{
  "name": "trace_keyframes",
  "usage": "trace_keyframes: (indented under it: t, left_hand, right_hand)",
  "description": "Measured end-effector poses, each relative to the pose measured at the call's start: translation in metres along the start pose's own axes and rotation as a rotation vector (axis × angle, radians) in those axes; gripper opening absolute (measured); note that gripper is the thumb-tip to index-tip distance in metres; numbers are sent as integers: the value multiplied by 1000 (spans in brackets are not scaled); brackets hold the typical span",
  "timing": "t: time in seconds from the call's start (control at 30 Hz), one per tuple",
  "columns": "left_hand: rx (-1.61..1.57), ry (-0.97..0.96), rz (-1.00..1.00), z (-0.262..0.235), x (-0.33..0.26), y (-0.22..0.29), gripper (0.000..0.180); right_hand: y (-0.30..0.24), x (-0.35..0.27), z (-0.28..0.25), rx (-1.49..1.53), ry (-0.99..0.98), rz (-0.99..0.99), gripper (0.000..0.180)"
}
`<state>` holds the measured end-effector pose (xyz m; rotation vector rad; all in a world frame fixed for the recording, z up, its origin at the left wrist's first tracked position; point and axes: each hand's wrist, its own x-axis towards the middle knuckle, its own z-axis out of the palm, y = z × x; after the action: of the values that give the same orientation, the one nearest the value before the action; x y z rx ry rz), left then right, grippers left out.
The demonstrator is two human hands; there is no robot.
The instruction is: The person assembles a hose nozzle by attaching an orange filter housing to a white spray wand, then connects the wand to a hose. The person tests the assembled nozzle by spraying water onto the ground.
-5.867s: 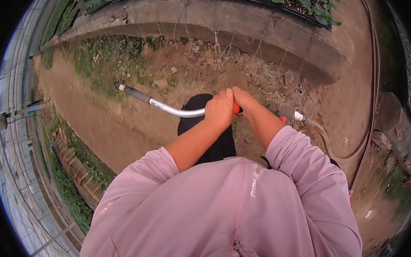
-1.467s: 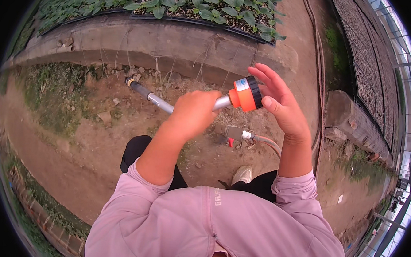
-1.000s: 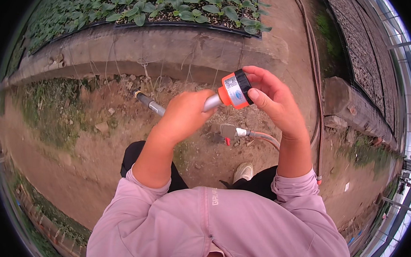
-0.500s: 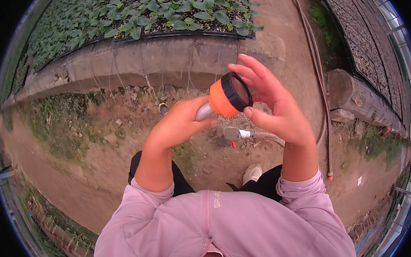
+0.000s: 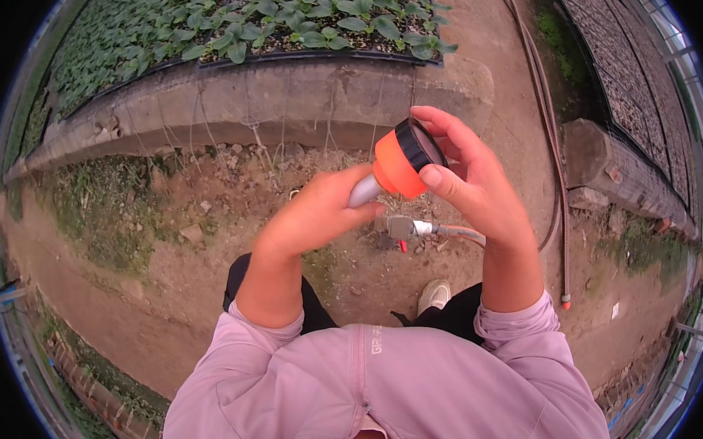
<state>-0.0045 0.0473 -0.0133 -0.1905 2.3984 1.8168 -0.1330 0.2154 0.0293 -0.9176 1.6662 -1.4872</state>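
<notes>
A hose watering nozzle (image 5: 399, 168) with a round orange head, a black rim and a grey tube is held up in front of me. My left hand (image 5: 317, 211) is wrapped round the grey tube just below the orange part. With thumb and fingers curved round the black rim (image 5: 419, 145), my right hand (image 5: 480, 185) grips the head from the right. The rim's face tilts up and to the right. Part of the tube is hidden inside my left hand. Below the hands, a grey valve fitting (image 5: 399, 226) with a small red lever joins a hose (image 5: 462, 233).
Trays of green seedlings (image 5: 315, 24) lie on a raised bed edged by a low concrete wall (image 5: 238, 100). A long hose (image 5: 547, 119) runs along the dirt path on the right. Beyond it, another bed (image 5: 634, 76) has a block (image 5: 613, 159) at its end. My shoe (image 5: 434, 294) stands below.
Both hands and the nozzle have shifted slightly to the right. My right fingers have come down from a spread pose and closed in on the black rim.
</notes>
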Motion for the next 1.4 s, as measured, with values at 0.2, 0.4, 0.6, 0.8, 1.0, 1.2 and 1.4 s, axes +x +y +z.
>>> trace_keyframes:
  t: [0.2,0.4,0.6,0.8,1.0,1.2,1.4]
  left_hand:
    - [47,36,-36,2,1,2,34]
    - [102,110,-64,11,0,-2,32]
    - [54,111,-58,9,-1,0,32]
    - [85,112,-56,9,-3,2,33]
    - [116,149,-50,11,-3,-5,34]
    - [153,149,-57,7,-4,-8,33]
    - [165,170,-55,9,-5,-7,31]
  right_hand:
    - [10,-1,2,161,43,-226,67]
    - [1,1,-1,87,49,-2,69]
    - [7,3,1,175,25,-211,74]
    - [6,2,-3,177,4,-87,75]
    - [14,6,-8,98,-56,-25,69]
    - [14,6,-3,160,-108,-136,69]
    - [11,6,-6,135,-70,-2,72]
